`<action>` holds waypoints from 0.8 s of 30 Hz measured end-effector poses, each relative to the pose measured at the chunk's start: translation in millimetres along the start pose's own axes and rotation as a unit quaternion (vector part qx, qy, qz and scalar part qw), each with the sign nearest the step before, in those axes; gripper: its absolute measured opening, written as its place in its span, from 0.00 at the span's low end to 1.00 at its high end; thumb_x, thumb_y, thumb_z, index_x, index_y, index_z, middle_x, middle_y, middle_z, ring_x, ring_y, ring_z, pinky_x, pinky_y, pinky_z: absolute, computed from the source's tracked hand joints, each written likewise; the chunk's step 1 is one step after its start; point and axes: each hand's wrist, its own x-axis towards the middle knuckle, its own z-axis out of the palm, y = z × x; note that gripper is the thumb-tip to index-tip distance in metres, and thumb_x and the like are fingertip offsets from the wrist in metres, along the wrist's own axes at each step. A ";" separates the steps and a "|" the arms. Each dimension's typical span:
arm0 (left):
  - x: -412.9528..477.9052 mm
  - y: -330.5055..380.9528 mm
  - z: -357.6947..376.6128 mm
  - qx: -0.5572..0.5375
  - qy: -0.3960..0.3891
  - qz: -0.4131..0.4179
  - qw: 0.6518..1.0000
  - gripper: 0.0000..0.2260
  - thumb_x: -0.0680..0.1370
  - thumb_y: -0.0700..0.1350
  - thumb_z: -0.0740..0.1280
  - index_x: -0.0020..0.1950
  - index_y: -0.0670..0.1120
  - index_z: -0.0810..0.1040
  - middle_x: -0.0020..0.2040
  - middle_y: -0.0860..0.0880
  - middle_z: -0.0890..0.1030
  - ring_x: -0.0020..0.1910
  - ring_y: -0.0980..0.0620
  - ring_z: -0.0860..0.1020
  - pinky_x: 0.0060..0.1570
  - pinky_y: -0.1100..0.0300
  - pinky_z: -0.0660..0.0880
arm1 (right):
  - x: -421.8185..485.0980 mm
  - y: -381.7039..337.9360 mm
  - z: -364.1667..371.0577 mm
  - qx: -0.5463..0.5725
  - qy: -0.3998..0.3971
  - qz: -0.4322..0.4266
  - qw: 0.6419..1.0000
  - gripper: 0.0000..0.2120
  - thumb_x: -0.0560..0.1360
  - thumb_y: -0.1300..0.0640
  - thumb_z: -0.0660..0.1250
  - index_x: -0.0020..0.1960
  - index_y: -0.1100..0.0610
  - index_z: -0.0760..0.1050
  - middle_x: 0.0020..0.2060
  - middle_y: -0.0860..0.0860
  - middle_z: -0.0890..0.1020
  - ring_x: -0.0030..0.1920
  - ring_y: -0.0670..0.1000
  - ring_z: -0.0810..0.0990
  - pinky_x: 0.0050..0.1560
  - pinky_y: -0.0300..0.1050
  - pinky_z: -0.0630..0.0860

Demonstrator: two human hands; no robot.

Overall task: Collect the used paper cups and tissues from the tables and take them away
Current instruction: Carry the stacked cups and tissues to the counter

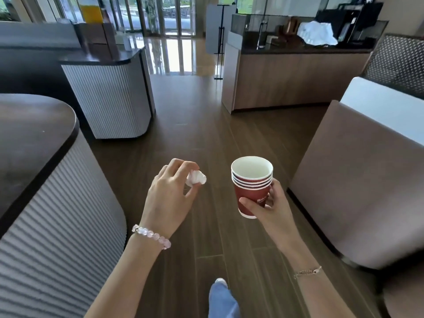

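Stacked cups point(252, 191) in right hand point(271, 208); tissue point(196, 177) in left hand point(169, 196); plank floor point(195, 125).

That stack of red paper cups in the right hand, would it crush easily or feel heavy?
Probably light: the stack of red paper cups looks empty inside, and the right hand holds it with thumb and fingers. Nested walls likely make it stiffer than one cup, though a hard squeeze could still dent it.

Café-style lobby lounge, wood-fronted service counter point(296, 83) at 1 o'clock bearing a black coffee machine point(358, 21), tall glass entrance doors point(169, 14) at 12 o'clock, ribbed white counter point(107, 99) at 10 o'clock, upholstered booth seat point(358, 180) at 3 o'clock, plank floor point(195, 125)
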 end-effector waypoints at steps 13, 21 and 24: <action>222.2 -62.4 140.3 -0.001 -0.005 -0.031 0.999 0.06 0.73 0.44 0.70 0.48 0.49 0.77 0.47 0.56 0.76 0.44 0.52 0.76 0.41 0.54 0.74 | 281.6 18.8 -14.9 0.019 -0.013 -0.007 1.000 0.30 0.67 0.66 0.75 0.64 0.53 0.69 0.54 0.48 0.80 0.49 0.38 0.80 0.45 0.29 0.75; 339.1 -111.3 231.4 -0.020 -0.025 -0.019 0.999 0.05 0.73 0.43 0.70 0.48 0.49 0.78 0.47 0.55 0.76 0.44 0.51 0.76 0.41 0.51 0.75 | 416.7 41.4 -16.6 0.017 0.024 -0.005 1.000 0.28 0.66 0.68 0.75 0.62 0.54 0.70 0.53 0.49 0.80 0.48 0.38 0.80 0.45 0.28 0.75; 392.9 -134.6 267.5 -0.030 -0.027 -0.008 0.999 0.06 0.73 0.42 0.71 0.48 0.48 0.78 0.47 0.55 0.76 0.44 0.51 0.76 0.41 0.52 0.75 | 475.4 49.0 -14.4 0.017 0.043 -0.003 0.999 0.28 0.66 0.68 0.75 0.62 0.54 0.70 0.52 0.48 0.80 0.47 0.37 0.80 0.44 0.28 0.74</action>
